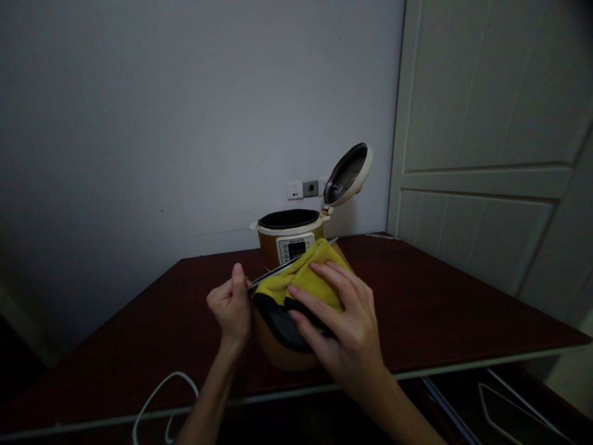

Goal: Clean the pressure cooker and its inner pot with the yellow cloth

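Observation:
My left hand [231, 306] pinches the rim of a round inner pot [278, 346] with an orange-brown outside, holding it tilted above the near edge of the dark red table [440, 309]. My right hand [340, 321] presses a yellow cloth [308, 275] with a black edge against the pot's top, fingers spread over it. Behind them stands an orange rice cooker [290, 238] with its white lid [347, 174] swung open.
A white power cord [157, 395] loops off the table's front edge at the left. A wall socket [303, 188] sits behind the cooker. A white panelled door [491, 136] fills the right side. Dark items lie under the table at lower right.

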Demonstrator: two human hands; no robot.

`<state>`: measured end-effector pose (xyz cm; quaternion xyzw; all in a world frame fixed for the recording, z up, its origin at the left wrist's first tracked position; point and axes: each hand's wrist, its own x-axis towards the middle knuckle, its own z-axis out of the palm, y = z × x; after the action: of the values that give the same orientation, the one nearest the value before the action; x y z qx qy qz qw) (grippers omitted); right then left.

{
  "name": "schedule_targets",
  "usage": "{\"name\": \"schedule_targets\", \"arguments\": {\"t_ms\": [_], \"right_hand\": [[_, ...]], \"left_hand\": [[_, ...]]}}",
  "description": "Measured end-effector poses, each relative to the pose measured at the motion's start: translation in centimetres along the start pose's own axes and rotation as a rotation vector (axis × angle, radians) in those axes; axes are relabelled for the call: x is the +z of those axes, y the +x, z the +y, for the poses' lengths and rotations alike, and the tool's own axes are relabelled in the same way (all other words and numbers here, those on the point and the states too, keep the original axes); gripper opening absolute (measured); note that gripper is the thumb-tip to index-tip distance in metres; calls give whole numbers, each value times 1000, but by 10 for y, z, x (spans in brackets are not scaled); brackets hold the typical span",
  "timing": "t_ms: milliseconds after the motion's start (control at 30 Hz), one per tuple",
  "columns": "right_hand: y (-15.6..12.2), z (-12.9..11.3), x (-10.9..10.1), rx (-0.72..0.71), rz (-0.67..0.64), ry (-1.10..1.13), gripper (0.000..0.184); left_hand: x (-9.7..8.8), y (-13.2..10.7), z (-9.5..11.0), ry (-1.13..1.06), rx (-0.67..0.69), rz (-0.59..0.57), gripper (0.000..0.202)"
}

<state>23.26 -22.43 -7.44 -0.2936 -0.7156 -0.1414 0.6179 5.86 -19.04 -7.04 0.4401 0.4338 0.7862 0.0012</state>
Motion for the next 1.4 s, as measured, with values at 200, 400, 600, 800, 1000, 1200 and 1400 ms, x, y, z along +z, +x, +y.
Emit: {"name": "schedule_targets", "arguments": {"t_ms": [200, 400, 600, 800, 1000, 1200, 1400], "right_hand": [[-4, 32, 3, 123, 96, 202, 27], [-8, 69, 12, 388, 78, 393, 29], [-15, 22, 16, 50, -49, -20, 54], [-25, -19, 29, -184, -73, -121, 34], [-9, 43, 22, 148, 44, 286, 30], [-10, 94, 30, 856, 41, 714, 38], [-10, 67, 7, 626, 75, 603, 36]], "left_hand": [[-4, 4, -3, 99, 77, 4, 51], [-10, 9, -11, 82, 97, 45, 52], [-6, 7, -21, 89, 116, 46, 53], [-4, 6, -17, 76, 26, 9, 56], [-15, 17, -17, 78, 29, 60, 49], [-17, 21, -16, -50, -78, 146, 46], [-14, 21, -7, -150, -36, 155, 48]]}}
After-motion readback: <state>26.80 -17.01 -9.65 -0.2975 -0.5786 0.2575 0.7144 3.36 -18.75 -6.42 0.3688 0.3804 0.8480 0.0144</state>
